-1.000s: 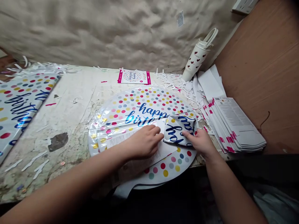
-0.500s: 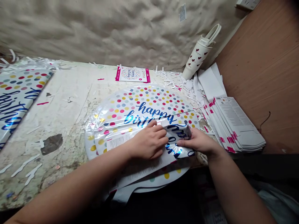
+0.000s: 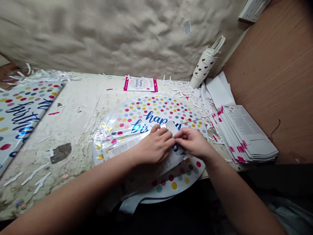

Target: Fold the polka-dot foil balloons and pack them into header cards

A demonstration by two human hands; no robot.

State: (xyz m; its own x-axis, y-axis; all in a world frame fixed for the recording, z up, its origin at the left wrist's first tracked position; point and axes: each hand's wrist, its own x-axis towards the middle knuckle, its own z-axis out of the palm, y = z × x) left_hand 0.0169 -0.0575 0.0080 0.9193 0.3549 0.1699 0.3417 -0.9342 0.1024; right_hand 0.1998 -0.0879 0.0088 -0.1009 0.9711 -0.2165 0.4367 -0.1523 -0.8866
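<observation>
A flat, round foil balloon [image 3: 156, 102] with coloured dots and blue "happy birthday" lettering lies before me at the table's front edge. On top of it is a white printed card [image 3: 127, 145], partly hidden under my left forearm. My left hand [image 3: 157, 143] rests on the card with its fingers curled and closed at the card's upper right edge. Touching its fingertips, my right hand [image 3: 192, 142] pinches a balloon's folded foil edge, thumb against forefinger. Part of the lettering is hidden by my hands.
A stack of folded printed cards [image 3: 246, 133] stands at right, near a tilted white tumbler [image 3: 204, 67] with hearts. Paper scraps [image 3: 179, 87] litter the back. A pink-edged package card [image 3: 140, 84] lies behind the balloon; another folded balloon [image 3: 22, 114] is at left.
My right hand has moved left and slightly up, bringing the foil edge inward over the card to my left hand. My left hand stays on the card; the view has tilted slightly.
</observation>
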